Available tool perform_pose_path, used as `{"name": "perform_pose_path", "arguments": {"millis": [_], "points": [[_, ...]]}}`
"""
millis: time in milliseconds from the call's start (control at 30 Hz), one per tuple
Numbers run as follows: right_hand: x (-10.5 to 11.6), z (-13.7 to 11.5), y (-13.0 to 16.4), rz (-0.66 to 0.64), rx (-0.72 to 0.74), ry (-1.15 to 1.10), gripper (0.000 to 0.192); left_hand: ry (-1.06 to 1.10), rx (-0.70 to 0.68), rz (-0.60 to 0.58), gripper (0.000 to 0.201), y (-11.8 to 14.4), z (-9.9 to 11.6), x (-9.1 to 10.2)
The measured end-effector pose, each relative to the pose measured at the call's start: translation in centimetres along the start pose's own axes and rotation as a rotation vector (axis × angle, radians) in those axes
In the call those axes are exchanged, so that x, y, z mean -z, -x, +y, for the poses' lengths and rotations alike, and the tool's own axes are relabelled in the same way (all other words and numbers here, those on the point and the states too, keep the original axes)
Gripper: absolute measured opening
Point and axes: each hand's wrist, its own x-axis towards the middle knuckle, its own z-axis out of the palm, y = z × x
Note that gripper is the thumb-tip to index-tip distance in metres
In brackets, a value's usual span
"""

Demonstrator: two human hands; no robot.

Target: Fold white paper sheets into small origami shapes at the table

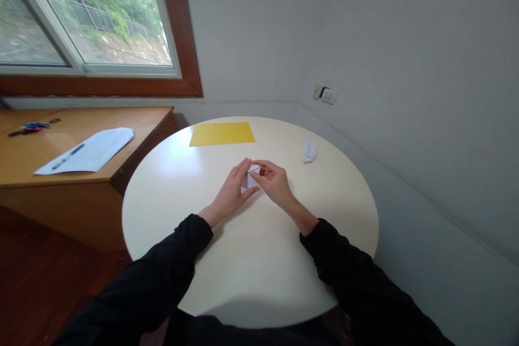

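A small piece of folded white paper [252, 175] lies at the middle of the round cream table [203, 200], pinched between both hands. My left hand [232, 190] rests flat-sided on the table with its fingers on the paper's left edge. My right hand [273, 180] grips the paper's right side with thumb and fingertips. Most of the paper is hidden by the fingers. Black sleeves cover both forearms.
A yellow sheet [222, 133] lies flat at the table's far side. A small folded white paper figure [308, 150] sits far right. To the left stands a wooden desk [121, 124] with white papers [87, 151], a pen [67, 156] and scissors [30, 127]. Grey walls close the right.
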Motion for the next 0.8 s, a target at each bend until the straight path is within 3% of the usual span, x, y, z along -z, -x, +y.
{"name": "perform_pose_path", "arguments": {"millis": [267, 500, 800], "points": [[-0.2, -0.2, 0.1, -0.069, 0.033, -0.011, 0.034, 0.047, 0.059, 0.075, 0.046, -0.3, 0.5, 0.3], [0.0, -0.2, 0.3, -0.123, 0.036, -0.014, 0.037, 0.067, 0.187, 0.044, 0.04, -0.4, 1.2, 0.7], [-0.1, 0.5, 0.2, -0.088, 0.072, 0.092, 0.035, 0.099, 0.297, 0.014, 0.034, -0.3, 1.2, 0.6]]}}
